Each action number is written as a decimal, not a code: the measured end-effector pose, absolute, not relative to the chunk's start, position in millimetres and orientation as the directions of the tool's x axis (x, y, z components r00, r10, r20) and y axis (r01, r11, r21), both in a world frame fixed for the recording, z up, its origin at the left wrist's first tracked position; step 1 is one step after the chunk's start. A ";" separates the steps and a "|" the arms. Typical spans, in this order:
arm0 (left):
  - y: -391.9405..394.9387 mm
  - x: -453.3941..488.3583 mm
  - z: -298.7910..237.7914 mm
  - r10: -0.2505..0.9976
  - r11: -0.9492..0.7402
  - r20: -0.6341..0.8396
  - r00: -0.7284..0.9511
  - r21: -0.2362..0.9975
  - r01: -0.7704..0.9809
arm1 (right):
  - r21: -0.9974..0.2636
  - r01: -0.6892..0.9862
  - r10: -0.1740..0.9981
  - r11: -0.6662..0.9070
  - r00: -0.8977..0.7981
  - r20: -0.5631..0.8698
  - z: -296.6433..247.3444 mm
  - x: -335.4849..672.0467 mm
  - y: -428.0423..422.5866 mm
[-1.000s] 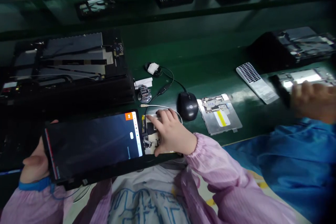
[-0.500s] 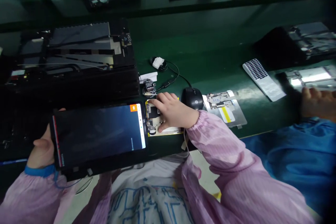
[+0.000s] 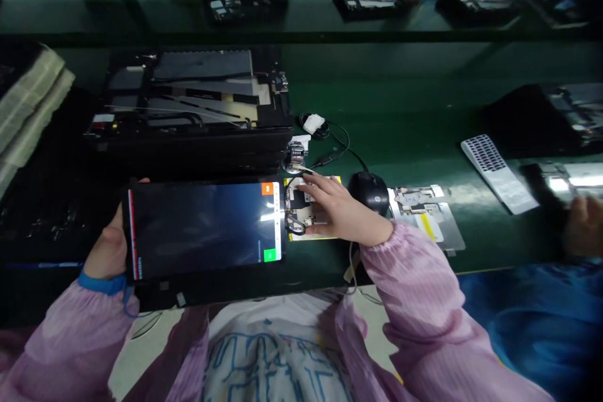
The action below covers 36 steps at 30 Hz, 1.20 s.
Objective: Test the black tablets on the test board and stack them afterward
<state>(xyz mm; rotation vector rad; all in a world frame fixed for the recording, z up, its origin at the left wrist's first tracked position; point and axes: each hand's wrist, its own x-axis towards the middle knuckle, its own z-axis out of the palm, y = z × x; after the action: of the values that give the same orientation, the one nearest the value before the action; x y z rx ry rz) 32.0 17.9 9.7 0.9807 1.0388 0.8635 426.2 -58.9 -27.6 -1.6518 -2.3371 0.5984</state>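
Black tablet [image 3: 202,229] sits pinched in my left hand [image 3: 110,242], thumb across its edge, its right side just beside a yellow-edged circuit board [image 3: 294,217] on the green workbench [image 3: 414,113]. My right hand [image 3: 334,210] lies flat on that board, fingers spread, just left of a black HP mouse [image 3: 370,193].

Green worktop [image 3: 414,107] runs across view; glossy green bench [image 3: 301,16] beyond, black trays [image 3: 367,3] along it; pale floor [image 3: 370,317] below; dim light.
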 end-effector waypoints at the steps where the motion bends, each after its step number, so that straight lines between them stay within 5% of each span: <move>1: 17.4 30.0 10.4 0.916 0.327 -0.280 0.288 0.936 -0.129 | -0.444 0.849 0.939 0.286 -0.340 -0.046 -28.9 424.0 -63.0; 15: 15.0 21.3 5.7 0.905 0.376 -0.286 0.316 0.884 -0.277 | -0.489 0.851 0.980 0.192 -0.137 0.146 -23.1 393.7 -98.3; 25: 18.6 21.3 7.2 0.914 0.342 -0.265 0.307 0.910 -0.233 | -0.357 0.933 0.988 0.040 0.018 0.155 -34.5 402.1 -89.9; 30: 17.3 24.2 7.3 0.910 0.358 -0.282 0.303 0.903 -0.238 | -0.476 0.779 0.902 0.407 -0.262 0.344 -16.5 382.1 -100.9; 36: 16.7 24.0 8.7 0.912 0.357 -0.282 0.297 0.903 -0.239 | -0.343 0.710 0.784 0.615 -0.504 0.363 -13.2 351.1 -119.2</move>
<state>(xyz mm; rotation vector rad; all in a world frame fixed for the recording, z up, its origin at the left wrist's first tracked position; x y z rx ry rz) 24.0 16.7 8.7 0.8731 0.9545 0.9104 351.1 -119.2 -13.2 -1.1785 -2.3555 0.2039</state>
